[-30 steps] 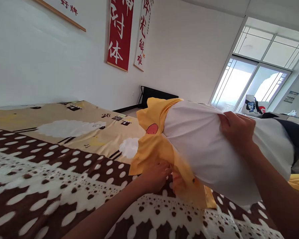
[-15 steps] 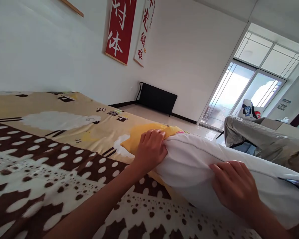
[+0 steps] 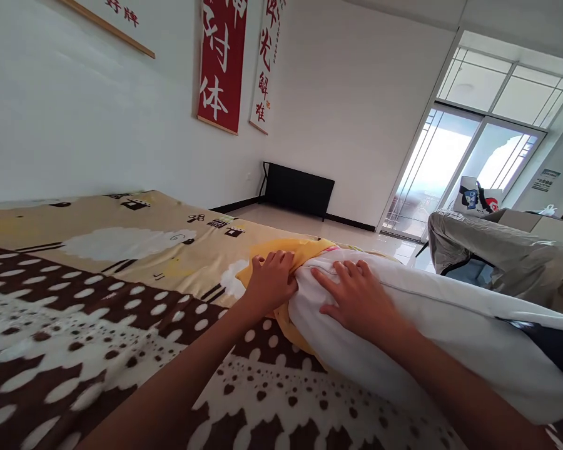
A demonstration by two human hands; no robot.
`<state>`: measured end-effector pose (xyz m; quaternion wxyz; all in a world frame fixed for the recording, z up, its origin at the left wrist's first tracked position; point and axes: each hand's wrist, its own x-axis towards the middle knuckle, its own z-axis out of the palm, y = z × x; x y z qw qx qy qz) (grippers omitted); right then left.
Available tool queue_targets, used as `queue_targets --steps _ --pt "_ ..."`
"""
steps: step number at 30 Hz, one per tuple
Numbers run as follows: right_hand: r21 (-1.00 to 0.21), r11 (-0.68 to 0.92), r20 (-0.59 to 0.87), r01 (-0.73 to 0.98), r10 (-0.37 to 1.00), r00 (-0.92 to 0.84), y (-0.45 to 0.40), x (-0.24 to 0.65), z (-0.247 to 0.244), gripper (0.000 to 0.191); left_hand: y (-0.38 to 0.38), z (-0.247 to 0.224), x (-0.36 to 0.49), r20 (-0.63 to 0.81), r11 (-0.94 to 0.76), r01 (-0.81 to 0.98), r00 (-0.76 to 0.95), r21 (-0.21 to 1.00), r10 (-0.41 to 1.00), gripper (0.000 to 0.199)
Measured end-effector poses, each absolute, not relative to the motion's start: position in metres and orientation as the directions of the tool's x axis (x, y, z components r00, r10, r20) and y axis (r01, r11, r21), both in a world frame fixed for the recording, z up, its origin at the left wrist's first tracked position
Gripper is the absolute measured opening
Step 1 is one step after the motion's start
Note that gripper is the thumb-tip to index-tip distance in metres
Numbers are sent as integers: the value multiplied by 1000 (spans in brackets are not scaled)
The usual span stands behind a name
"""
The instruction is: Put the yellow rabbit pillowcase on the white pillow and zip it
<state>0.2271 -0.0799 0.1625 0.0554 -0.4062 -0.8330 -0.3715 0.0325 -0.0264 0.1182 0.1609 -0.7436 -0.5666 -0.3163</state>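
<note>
A long white pillow [image 3: 431, 312] lies across the bed's right side, its far left end inside a yellow pillowcase [image 3: 304, 253]. My left hand [image 3: 272, 281] is closed on the pillowcase's edge where it meets the pillow. Just right of it, my right hand [image 3: 356, 297] rests on the white pillow with its fingers spread, holding nothing. A dark opening shows on the pillow's near right side. Under both lies a brown and white spotted blanket [image 3: 169, 362]. Most of the pillowcase is hidden behind my left hand and the pillow.
A beige sheet with sheep prints [image 3: 169, 250] covers the bed's far part. Beyond it, a folded black panel [image 3: 298, 190] leans by the wall. Plastic-wrapped furniture [image 3: 520, 250] stands at the right, before a glass door [image 3: 441, 169]. Red and white banners [image 3: 223, 69] hang on the wall.
My right hand has let go of its pinch on the pillow and moved left, now lying spread near my left hand. My left hand keeps its grip on the pillowcase. The view has shifted slightly.
</note>
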Motion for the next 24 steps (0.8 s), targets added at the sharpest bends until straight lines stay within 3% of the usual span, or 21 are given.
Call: queue_targets --steps 12,18,24 --pt "552 482 308 681 640 -704 -91 235 167 58 -26 135 44 749 -175 980 187 -95 636 31" --pt "512 542 271 667 635 -724 -87 240 166 59 -63 160 58 703 -251 960 261 -121 661 44" --pt "516 547 290 659 613 -735 -87 241 160 46 -94 166 76 606 -215 953 303 -215 736 41"
